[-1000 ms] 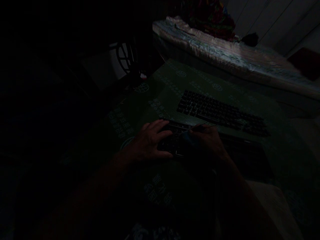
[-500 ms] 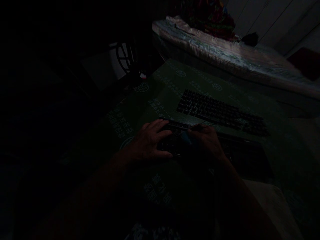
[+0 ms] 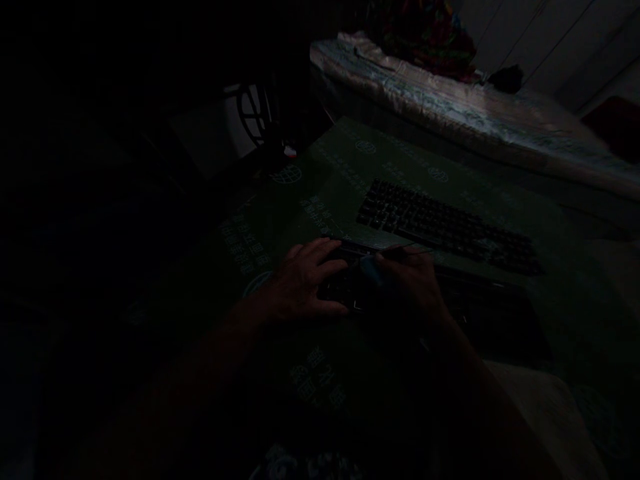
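The scene is very dark. A black keyboard body (image 3: 500, 320) lies across the near side of the green-covered table. My left hand (image 3: 305, 280) rests on its left end, fingers spread and stretched out over it. Over the middle of the body, my right hand (image 3: 413, 280) is closed in a pinch on a small blue thing (image 3: 371, 268); its kind is too dark to tell. Thin dark lines stick out above the right fingers. Just beyond both hands sits a black panel of keyboard keys (image 3: 445, 223), apart from them.
The green table cover (image 3: 320, 187) carries pale print and globe marks. Behind the table stands a bed with a light patterned sheet (image 3: 450, 100) and colourful cloth (image 3: 425, 40) on it. A dark wheel-shaped frame (image 3: 253, 117) is at the back left. A pale surface (image 3: 540, 407) shows at the near right.
The whole view has shifted slightly, so everything appears a little farther right. Both hands keep nearly the same places on the keyboard body.
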`<state>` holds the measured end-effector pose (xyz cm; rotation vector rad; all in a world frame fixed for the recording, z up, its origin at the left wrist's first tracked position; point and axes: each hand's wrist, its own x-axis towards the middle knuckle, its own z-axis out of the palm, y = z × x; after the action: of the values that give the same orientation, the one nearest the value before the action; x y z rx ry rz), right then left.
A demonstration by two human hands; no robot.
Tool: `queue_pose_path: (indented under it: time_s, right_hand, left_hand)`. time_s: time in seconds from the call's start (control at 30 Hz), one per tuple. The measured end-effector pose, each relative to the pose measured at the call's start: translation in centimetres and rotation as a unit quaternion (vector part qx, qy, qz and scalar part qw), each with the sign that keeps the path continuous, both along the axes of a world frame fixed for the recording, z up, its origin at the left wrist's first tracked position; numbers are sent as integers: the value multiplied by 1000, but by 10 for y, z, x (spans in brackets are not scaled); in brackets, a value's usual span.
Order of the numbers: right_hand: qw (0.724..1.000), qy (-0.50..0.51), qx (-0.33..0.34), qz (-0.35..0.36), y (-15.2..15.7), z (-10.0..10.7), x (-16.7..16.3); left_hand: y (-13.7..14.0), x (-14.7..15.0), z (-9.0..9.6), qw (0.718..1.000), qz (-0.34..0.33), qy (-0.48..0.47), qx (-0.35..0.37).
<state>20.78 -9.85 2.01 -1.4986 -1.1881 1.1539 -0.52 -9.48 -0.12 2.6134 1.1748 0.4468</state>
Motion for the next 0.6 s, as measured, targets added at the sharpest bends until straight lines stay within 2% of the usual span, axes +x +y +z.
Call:
queue_pose_path:
  time_s: [0.17, 0.6]
  right_hand:
    - [999, 1, -6, 41, -1, -2, -4]
    - [998, -6, -31, 49, -3, 5, -11]
  left_hand:
    - [-1, 1, 2, 1000, 3, 8, -1]
    - [-1, 0, -3, 1000, 1, 7, 12]
